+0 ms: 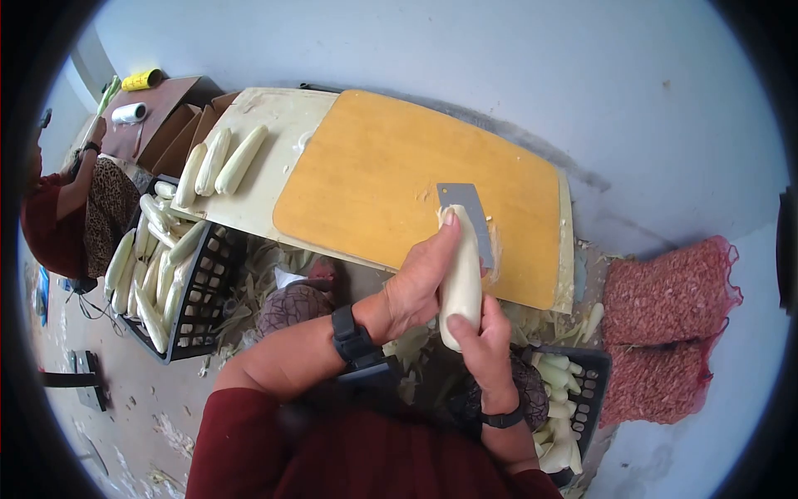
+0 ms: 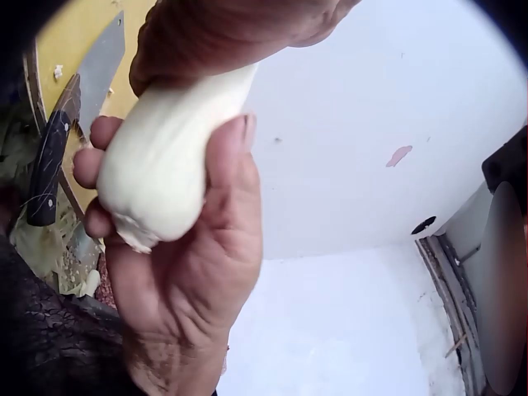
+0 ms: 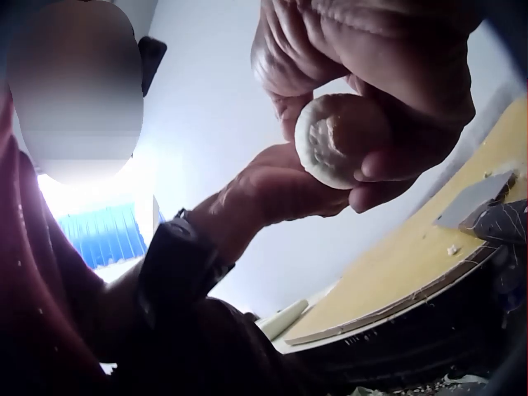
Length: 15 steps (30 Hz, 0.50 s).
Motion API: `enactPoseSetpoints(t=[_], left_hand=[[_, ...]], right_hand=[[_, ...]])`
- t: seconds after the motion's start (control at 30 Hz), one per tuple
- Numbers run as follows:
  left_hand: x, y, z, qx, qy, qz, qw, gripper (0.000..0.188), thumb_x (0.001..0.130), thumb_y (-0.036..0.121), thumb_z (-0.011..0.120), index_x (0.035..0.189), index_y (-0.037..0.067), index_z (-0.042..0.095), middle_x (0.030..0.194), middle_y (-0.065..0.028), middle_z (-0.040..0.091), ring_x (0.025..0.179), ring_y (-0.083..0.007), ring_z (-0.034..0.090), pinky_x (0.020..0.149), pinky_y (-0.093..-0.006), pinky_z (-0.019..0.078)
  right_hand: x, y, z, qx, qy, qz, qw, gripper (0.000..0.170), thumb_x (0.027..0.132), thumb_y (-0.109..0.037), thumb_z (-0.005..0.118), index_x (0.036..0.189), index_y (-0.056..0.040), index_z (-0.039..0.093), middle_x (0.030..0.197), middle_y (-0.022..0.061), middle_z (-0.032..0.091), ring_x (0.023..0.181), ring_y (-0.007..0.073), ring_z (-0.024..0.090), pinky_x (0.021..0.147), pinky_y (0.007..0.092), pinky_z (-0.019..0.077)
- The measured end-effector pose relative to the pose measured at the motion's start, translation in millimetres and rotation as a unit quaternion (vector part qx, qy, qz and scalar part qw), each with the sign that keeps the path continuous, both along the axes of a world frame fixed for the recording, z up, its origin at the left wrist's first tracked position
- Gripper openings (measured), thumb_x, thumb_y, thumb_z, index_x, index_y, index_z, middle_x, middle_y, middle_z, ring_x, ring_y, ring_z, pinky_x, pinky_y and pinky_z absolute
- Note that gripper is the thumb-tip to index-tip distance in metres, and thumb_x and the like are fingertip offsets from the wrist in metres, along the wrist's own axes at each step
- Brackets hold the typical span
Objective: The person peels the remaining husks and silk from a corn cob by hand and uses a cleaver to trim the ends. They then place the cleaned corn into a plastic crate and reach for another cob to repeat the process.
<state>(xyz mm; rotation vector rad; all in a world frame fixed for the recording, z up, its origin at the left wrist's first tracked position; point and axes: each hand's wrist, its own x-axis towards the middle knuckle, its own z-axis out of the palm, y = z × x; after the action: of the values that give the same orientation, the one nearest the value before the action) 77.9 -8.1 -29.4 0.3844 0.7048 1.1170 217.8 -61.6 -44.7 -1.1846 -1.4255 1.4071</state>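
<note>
A pale, smooth ear of corn [image 1: 462, 287], still in its inner husk by its look, is held up in front of the body by both hands. My left hand [image 1: 426, 270] grips the far half, thumb lying along it. Lower down, my right hand [image 1: 487, 339] holds the near end, thumb on top and fingers underneath. The left wrist view shows a ragged stub [image 2: 136, 237] at one end. A cleaver [image 1: 475, 218] with a dark handle [image 2: 49, 169] lies on the yellow board [image 1: 374, 166], partly covered by the corn in the head view.
Several pale ears [image 1: 241, 160] lie on the table's left end. A black crate [image 1: 195, 312] of ears stands left, another crate [image 1: 594, 366] right. Red mesh sacks [image 1: 665, 291] lean by the wall. Husks [image 1: 258, 258] litter the floor. Another person [image 1: 62, 200] is far left.
</note>
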Motion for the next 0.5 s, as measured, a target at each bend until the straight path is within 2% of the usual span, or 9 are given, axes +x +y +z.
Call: enactPoseSetpoints(t=[0.03,0.1,0.17,0.23,0.3,0.37,0.43,0.47,0.5], left_hand=[[-1,0,-1,0.002,-0.025,-0.023,0.999,0.062,0.09,0.061,0.034,0.107,0.003,0.048,0.093,-0.0128,0.058,0.087,-0.0228,0.058,0.079,-0.0378,0.0496],[-1,3,-1,0.02,-0.035,-0.024,0.999,0.064,0.089,0.062,0.033,0.11,0.004,0.048,0.098,-0.0138,0.058,0.091,-0.0233,0.058,0.082,-0.0385,0.0485],[-1,4,-3,0.068,-0.038,-0.033,0.996,0.068,0.087,0.065,0.034,0.117,0.006,0.044,0.109,-0.0158,0.056,0.103,-0.0262,0.054,0.089,-0.0412,0.0453],[4,-3,-8,0.048,-0.055,-0.06,0.996,0.067,0.087,0.065,0.036,0.118,0.005,0.044,0.109,-0.0164,0.056,0.104,-0.0272,0.054,0.089,-0.0416,0.0455],[9,-9,-10,0.027,-0.073,-0.087,0.993,0.067,0.087,0.064,0.038,0.119,0.005,0.044,0.109,-0.0169,0.056,0.106,-0.0282,0.053,0.089,-0.042,0.0458],[13,-13,-11,0.029,-0.078,-0.083,0.993,0.059,0.09,0.059,0.039,0.111,0.005,0.045,0.097,-0.0137,0.057,0.08,-0.0192,0.059,0.068,-0.033,0.0513],[13,-13,-6,0.035,-0.074,-0.066,0.994,0.054,0.089,0.054,0.045,0.108,0.004,0.046,0.094,-0.0128,0.058,0.078,-0.0187,0.059,0.067,-0.0322,0.0516],[12,-11,-4,0.043,-0.068,-0.051,0.995,0.049,0.089,0.05,0.05,0.106,0.004,0.047,0.091,-0.012,0.059,0.075,-0.0183,0.06,0.065,-0.0313,0.0519],[11,-10,-5,0.043,-0.067,-0.05,0.996,0.049,0.089,0.05,0.05,0.106,0.004,0.047,0.091,-0.012,0.059,0.075,-0.0183,0.06,0.065,-0.0313,0.0519]], right_hand=[[3,-1,2,-0.003,0.0,-0.001,1.0,0.046,0.082,-0.018,0.063,0.118,0.0056,0.046,0.102,0.0101,0.058,0.09,0.0134,0.057,0.078,0.0266,0.0478],[8,1,8,-0.062,0.111,-0.006,0.992,0.045,0.085,-0.026,0.056,0.115,0.0065,0.049,0.093,0.0134,0.062,0.077,0.0169,0.062,0.065,0.0265,0.0513],[10,2,10,-0.07,0.128,-0.005,0.989,0.047,0.086,-0.03,0.053,0.114,0.0068,0.049,0.088,0.0151,0.062,0.071,0.0187,0.063,0.06,0.0266,0.0514],[8,1,11,-0.081,0.148,-0.012,0.986,0.051,0.087,-0.038,0.049,0.112,0.0068,0.05,0.08,0.0179,0.063,0.061,0.0203,0.063,0.051,0.0255,0.0498],[12,1,9,-0.105,0.183,0.01,0.977,0.051,0.087,-0.036,0.05,0.112,0.0077,0.05,0.082,0.0168,0.063,0.065,0.0198,0.063,0.055,0.0263,0.051],[19,2,5,-0.131,0.216,0.033,0.967,0.051,0.086,-0.035,0.052,0.112,0.0086,0.05,0.084,0.0157,0.062,0.069,0.0192,0.063,0.059,0.027,0.0523],[23,2,2,-0.161,0.268,0.05,0.949,0.052,0.087,-0.038,0.05,0.112,0.0081,0.05,0.082,0.0165,0.062,0.068,0.0194,0.063,0.058,0.0262,0.0517],[22,2,2,-0.161,0.268,0.05,0.948,0.052,0.087,-0.038,0.05,0.112,0.0081,0.05,0.082,0.0165,0.062,0.068,0.0194,0.063,0.058,0.0262,0.0517],[21,1,4,-0.155,0.252,0.054,0.954,0.052,0.087,-0.037,0.05,0.112,0.0082,0.049,0.082,0.0165,0.062,0.068,0.0196,0.063,0.058,0.0264,0.0518]])
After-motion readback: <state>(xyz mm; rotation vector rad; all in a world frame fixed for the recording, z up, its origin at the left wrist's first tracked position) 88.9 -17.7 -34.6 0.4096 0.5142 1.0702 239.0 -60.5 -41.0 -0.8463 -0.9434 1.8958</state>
